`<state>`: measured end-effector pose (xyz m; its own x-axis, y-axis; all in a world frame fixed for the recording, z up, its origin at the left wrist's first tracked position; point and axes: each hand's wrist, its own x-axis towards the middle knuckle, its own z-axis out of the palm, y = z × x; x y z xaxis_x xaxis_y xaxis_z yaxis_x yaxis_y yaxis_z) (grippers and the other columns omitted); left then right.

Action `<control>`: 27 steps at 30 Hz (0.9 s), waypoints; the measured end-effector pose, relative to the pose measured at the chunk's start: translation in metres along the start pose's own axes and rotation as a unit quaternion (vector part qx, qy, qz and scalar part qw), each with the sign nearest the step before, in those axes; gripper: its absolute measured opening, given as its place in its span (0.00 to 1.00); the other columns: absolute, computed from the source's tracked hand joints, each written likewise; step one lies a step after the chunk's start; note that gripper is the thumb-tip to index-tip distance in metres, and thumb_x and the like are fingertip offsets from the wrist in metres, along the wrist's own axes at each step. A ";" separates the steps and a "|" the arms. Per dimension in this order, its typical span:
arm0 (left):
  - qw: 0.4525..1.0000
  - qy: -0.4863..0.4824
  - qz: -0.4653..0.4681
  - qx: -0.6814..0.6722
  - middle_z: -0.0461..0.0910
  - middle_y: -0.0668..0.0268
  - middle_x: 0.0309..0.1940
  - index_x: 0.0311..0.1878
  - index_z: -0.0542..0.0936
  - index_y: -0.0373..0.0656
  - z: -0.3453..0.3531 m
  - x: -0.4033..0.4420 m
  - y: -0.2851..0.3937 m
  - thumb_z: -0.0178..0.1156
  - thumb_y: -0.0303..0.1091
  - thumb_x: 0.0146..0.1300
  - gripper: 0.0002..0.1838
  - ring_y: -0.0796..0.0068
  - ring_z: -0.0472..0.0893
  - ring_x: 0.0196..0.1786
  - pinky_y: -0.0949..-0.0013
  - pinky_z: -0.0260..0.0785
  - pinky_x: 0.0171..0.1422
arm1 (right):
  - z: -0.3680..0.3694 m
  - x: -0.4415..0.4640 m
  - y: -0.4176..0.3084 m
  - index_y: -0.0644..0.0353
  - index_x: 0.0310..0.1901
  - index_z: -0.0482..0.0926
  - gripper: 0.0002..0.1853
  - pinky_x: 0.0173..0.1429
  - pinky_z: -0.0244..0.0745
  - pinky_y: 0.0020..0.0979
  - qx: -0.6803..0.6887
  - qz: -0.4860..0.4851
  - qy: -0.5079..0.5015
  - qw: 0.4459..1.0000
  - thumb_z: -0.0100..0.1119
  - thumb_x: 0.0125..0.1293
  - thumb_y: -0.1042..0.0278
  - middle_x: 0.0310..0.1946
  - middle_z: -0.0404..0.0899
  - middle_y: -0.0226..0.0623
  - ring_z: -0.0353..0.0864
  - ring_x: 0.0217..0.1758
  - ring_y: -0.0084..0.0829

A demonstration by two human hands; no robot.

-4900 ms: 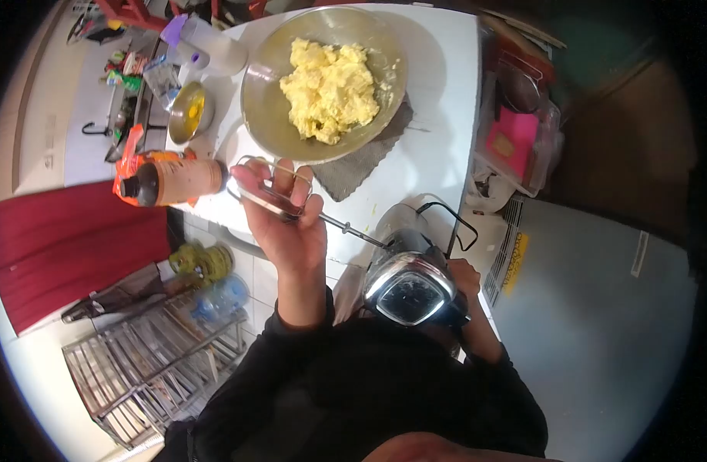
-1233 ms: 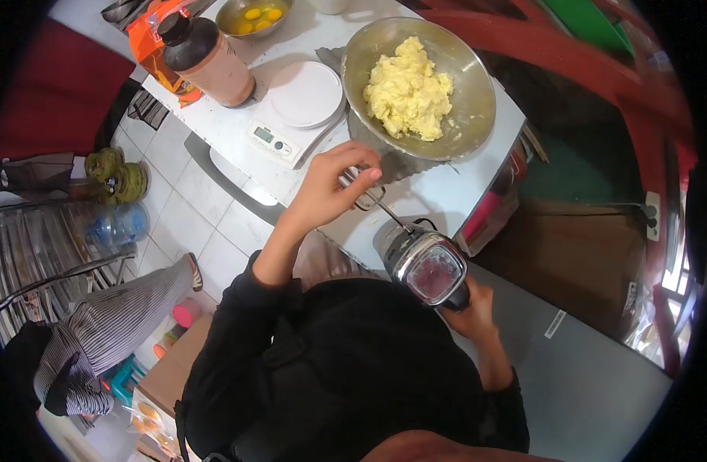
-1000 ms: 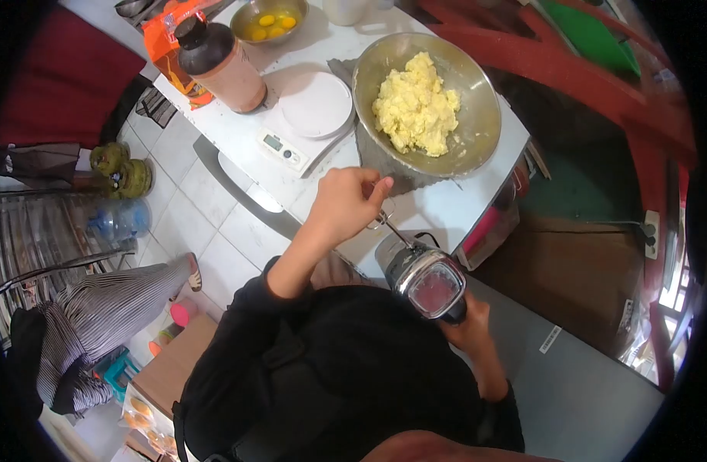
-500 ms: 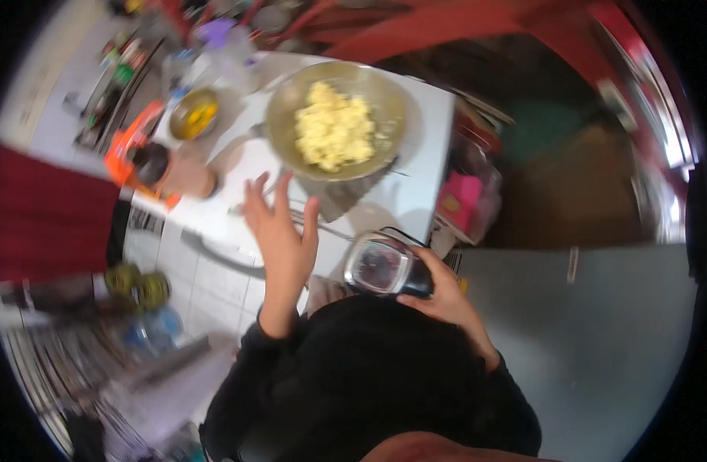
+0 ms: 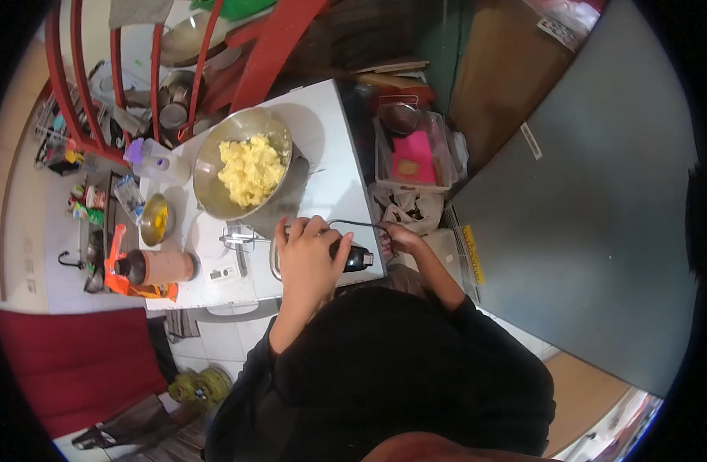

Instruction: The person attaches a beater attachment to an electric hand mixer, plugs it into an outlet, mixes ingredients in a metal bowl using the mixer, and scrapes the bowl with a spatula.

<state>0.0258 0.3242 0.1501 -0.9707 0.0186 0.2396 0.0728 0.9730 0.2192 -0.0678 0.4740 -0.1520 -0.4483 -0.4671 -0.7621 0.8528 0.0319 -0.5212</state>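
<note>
A black and silver hand mixer (image 5: 358,259) lies on the white table near its front right, its wire beaters (image 5: 239,238) pointing left. Over its top sits my left hand (image 5: 309,258), fingers bent and thumb down along the body. My right hand (image 5: 402,239) is at the table's right edge, fingers closed around the mixer's black cord (image 5: 353,222), though the fingertips are partly hidden. Behind the mixer stands a metal bowl (image 5: 206,179) with a pale yellow, lumpy mass (image 5: 252,169) in it. A white kitchen scale (image 5: 227,267) is left of the mixer.
Left on the table (image 5: 326,165) are a small bowl (image 5: 147,225) with something yellow, a dark-capped bottle (image 5: 165,267), an orange packet (image 5: 121,281) and a purple-lidded container (image 5: 165,165). A clear bin (image 5: 438,165) stands right of the table, beside a large grey panel (image 5: 584,208).
The mixer has gone from my right hand down to the table under my left hand. My left hand has come down from the air; my right has moved to the cord. The view has turned.
</note>
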 end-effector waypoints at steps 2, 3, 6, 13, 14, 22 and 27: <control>1.000 0.005 0.007 0.002 0.73 0.67 0.26 0.22 0.80 0.44 0.000 0.001 0.001 0.57 0.42 0.53 0.12 0.66 0.71 0.39 0.53 0.53 0.58 | -0.033 0.043 0.040 0.59 0.41 0.72 0.19 0.36 0.69 0.35 -0.044 -0.018 -0.085 0.995 0.44 0.60 0.51 0.28 0.72 0.37 0.70 0.29 0.31; 1.000 0.002 0.005 0.001 0.73 0.67 0.26 0.22 0.80 0.44 0.000 0.000 0.001 0.57 0.42 0.53 0.12 0.65 0.71 0.39 0.53 0.53 0.58 | -0.051 0.062 0.061 0.62 0.41 0.72 0.23 0.36 0.70 0.36 -0.065 -0.029 -0.126 0.989 0.43 0.61 0.48 0.32 0.75 0.40 0.72 0.31 0.34; 1.000 0.003 0.013 0.002 0.73 0.67 0.27 0.22 0.80 0.44 0.000 -0.001 0.002 0.57 0.42 0.53 0.12 0.65 0.71 0.39 0.54 0.53 0.57 | -0.065 0.045 0.107 0.63 0.39 0.72 0.19 0.36 0.71 0.36 -0.050 -0.065 -0.134 0.988 0.45 0.59 0.54 0.30 0.75 0.41 0.73 0.30 0.34; 0.998 0.007 0.055 0.006 0.74 0.68 0.28 0.23 0.79 0.43 0.003 -0.007 -0.003 0.55 0.43 0.54 0.14 0.65 0.71 0.39 0.56 0.52 0.58 | -0.082 0.007 0.184 0.66 0.34 0.73 0.11 0.35 0.72 0.35 0.020 -0.234 0.049 0.971 0.51 0.54 0.66 0.27 0.75 0.42 0.74 0.27 0.35; 0.998 0.002 0.060 0.002 0.74 0.68 0.28 0.23 0.79 0.43 0.002 -0.007 -0.004 0.55 0.44 0.54 0.15 0.66 0.71 0.39 0.56 0.53 0.58 | -0.085 0.001 0.193 0.66 0.34 0.73 0.10 0.35 0.72 0.35 0.015 -0.269 0.091 0.959 0.52 0.53 0.68 0.27 0.75 0.43 0.74 0.27 0.36; 0.992 0.041 0.118 0.006 0.77 0.65 0.28 0.22 0.81 0.44 0.002 -0.014 -0.011 0.54 0.45 0.54 0.16 0.63 0.72 0.38 0.59 0.56 0.54 | -0.057 -0.119 0.277 0.70 0.31 0.67 0.07 0.35 0.72 0.30 0.766 -0.233 0.190 0.568 0.49 0.47 0.84 0.27 0.70 0.41 0.72 0.28 0.35; 0.993 0.019 0.111 0.044 0.77 0.65 0.34 0.28 0.82 0.48 0.009 -0.016 -0.018 0.50 0.51 0.56 0.18 0.61 0.72 0.43 0.57 0.55 0.55 | -0.018 -0.222 0.350 0.65 0.31 0.63 0.11 0.29 0.61 0.27 0.846 -0.421 0.145 0.292 0.48 0.43 0.74 0.23 0.65 0.35 0.61 0.21 0.28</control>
<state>0.0383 0.3083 0.1332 -0.9235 0.2277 0.3086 0.2621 0.9622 0.0744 0.3257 0.6048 -0.1717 -0.4846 0.4234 -0.7655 -0.7920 -0.5840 0.1783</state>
